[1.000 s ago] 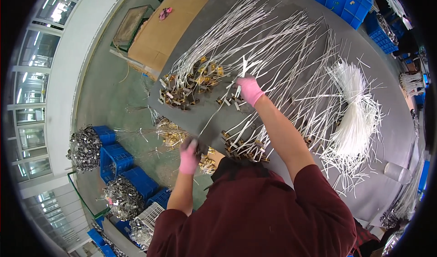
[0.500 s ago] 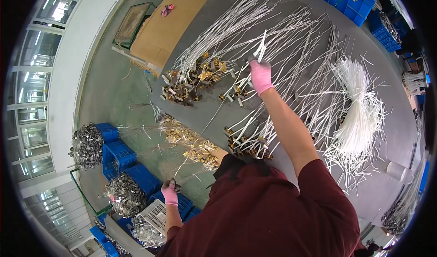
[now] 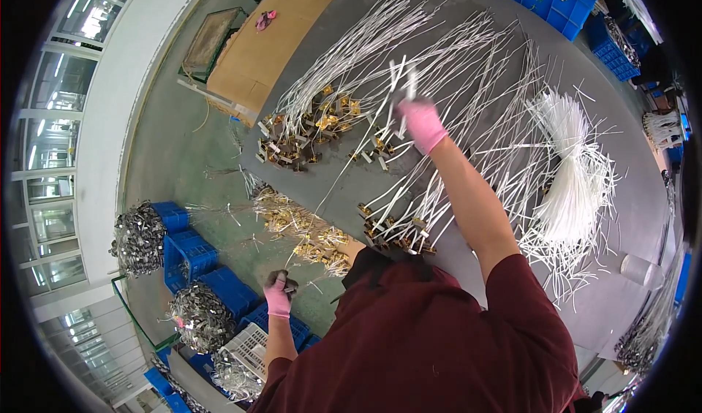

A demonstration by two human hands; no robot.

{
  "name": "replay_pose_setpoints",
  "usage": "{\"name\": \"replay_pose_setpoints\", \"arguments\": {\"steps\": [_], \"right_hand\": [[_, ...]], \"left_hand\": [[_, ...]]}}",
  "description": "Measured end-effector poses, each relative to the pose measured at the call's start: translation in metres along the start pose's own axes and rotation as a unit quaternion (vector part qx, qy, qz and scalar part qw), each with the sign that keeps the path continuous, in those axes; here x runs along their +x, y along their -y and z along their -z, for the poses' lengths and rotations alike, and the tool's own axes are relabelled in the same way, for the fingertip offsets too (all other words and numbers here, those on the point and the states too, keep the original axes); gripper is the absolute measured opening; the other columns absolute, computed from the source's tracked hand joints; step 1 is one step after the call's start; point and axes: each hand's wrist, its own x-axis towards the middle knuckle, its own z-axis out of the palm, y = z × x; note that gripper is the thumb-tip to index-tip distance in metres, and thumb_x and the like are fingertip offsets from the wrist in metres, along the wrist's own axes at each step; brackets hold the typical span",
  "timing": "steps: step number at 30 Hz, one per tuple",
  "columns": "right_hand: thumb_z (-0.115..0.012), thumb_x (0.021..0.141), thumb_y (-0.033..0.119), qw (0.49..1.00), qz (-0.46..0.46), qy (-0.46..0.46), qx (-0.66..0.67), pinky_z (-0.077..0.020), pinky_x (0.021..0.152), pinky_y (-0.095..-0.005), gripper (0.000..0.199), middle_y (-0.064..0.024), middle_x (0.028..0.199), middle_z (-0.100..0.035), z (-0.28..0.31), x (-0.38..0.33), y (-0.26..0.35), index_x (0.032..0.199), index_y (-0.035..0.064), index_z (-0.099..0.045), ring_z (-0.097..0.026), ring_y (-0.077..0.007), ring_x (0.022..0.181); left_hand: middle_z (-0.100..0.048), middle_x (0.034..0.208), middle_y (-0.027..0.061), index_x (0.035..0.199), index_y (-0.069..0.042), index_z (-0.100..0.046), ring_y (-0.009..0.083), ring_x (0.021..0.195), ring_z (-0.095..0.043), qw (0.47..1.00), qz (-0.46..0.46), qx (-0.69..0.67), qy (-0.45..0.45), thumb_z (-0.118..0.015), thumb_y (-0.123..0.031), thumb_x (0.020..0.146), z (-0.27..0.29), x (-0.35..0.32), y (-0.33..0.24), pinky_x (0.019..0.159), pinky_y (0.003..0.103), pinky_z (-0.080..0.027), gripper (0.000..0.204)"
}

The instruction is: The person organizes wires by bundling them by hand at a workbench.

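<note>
White tubes point(image 3: 411, 85) clamped in right fingers point(image 3: 404, 107); left fingers point(image 3: 276, 277), grip unclear; gold-coloured parts point(image 3: 319, 246) between; white strands point(image 3: 365, 39) crowd around

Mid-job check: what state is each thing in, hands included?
Left hand: curled, apparently closed on a thin wire
Right hand: motion-blurred, closed on white strips
White bundle: cinched mid-length, ends splayed
White strands: loose, fanned across the table
Gold-coloured parts: heaped at strand ends
Pink cloth: crumpled on the cardboard
Translucent container: upright or tipped, cannot tell
</note>
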Motion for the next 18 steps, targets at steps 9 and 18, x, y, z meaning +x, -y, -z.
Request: {"name": "replay_pose_setpoints", "arguments": {"steps": [9, 18], "right_hand": [[-0.061, 0.082, 0.014, 0.984, 0.084, -0.017, 0.159, -0.0425, 0.05, -0.0243, 0.017, -0.0035, 0.068, -0.059, 0.011, -0.007, 0.0, 0.09, -0.0017, -0.062, -0.053, -0.0118, 0.056], [-0.06, 0.087, 0.035, 0.951, 0.023, -0.137, 0.275, -0.026, 0.04, -0.0258, 0.028, 0.0, 0.059, -0.046, 0.06, 0.027, 0.016, 0.088, 0.0062, -0.058, -0.04, -0.0109, 0.046]], "left_hand": [[-0.042, 0.05, 0.0033, 0.082, -0.004, -0.051, 0.013, 0.041, -0.036, 0.983, -0.013, -0.107, 0.148, -0.056, -0.018, 0.092, -0.092, 0.021, -0.03, 0.041, 0.028, -0.03, 0.018], [-0.041, 0.052, 0.0031, 0.084, -0.005, -0.052, 0.0144, 0.042, -0.037, 0.973, 0.01, -0.099, 0.208, -0.06, -0.022, 0.09, -0.076, 0.01, -0.014, 0.042, 0.029, -0.031, 0.02]]}}
